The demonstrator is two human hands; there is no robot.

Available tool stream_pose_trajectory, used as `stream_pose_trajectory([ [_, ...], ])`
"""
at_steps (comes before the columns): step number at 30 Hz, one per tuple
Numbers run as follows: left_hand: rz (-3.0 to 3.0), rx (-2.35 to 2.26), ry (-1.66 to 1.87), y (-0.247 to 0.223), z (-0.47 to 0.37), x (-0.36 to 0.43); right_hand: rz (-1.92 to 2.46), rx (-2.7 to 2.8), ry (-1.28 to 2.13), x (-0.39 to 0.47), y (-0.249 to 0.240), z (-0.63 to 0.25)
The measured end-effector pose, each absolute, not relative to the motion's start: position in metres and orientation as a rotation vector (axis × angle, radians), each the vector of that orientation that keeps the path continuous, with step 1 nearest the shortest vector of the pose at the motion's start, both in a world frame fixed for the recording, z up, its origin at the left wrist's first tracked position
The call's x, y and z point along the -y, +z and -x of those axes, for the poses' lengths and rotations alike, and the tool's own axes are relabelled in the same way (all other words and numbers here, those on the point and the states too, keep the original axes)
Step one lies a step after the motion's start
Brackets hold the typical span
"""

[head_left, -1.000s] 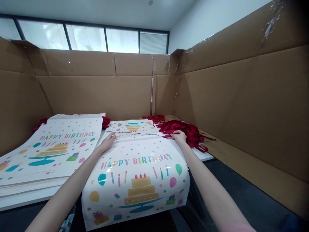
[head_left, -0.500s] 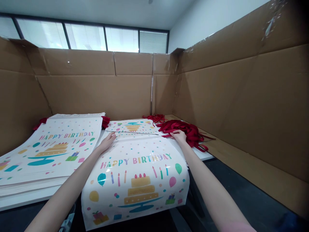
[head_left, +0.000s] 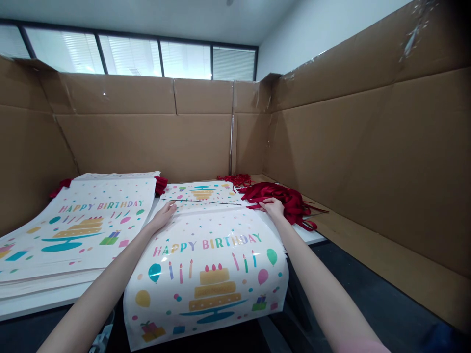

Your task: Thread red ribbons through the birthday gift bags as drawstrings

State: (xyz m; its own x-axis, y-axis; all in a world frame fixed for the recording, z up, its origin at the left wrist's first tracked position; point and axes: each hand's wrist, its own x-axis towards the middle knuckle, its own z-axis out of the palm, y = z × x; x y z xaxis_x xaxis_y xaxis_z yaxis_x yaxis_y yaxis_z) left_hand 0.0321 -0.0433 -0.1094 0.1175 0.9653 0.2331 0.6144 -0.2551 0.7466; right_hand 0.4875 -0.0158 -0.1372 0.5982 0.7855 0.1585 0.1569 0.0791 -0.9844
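Glossy white sheet printed HAPPY BIRTHDAY in pastel letters [head_left: 213,225], centre to lower centre of frame; near part curves down over the front edge of the white flat counter [head_left: 311,237]. A thin dark straight line [head_left: 202,202] crosses its upper part, long axis nearly left-right, right end slightly lower. Beyond it, an upside-down cake print shows on a white printed section [head_left: 180,191]; whether this is the same sheet, cannot tell.

Left hand [head_left: 164,215], centre-left, lies at the sheet's left side, just below the line's left end and nearer to it; fingers slightly bent, a pinch cannot be confirmed. Right hand [head_left: 273,208], right of centre, has thumb and fingers closed on a flat dark-red ribbon [head_left: 254,206], whose free end points left, toward the line's right end, apart from it by a narrow gap.

Against the frame half a second ago: no clear change in hands, sheet or ribbon; only a very slight shift of the whole view.

Outward: heaped dark-red satiny ribbons [head_left: 289,196] behind the right hand; stacked white printed sheets [head_left: 117,193] at left; tall brown cardboard walls [head_left: 147,142] behind.
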Motion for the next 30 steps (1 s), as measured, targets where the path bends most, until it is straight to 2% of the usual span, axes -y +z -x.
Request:
stream_pose_trajectory([
  [30,-1.905,-1.53,0.992,-0.1145,-0.03,0.0388,1.448,0.891,0.492,0.0155,-0.1427,-0.4878],
])
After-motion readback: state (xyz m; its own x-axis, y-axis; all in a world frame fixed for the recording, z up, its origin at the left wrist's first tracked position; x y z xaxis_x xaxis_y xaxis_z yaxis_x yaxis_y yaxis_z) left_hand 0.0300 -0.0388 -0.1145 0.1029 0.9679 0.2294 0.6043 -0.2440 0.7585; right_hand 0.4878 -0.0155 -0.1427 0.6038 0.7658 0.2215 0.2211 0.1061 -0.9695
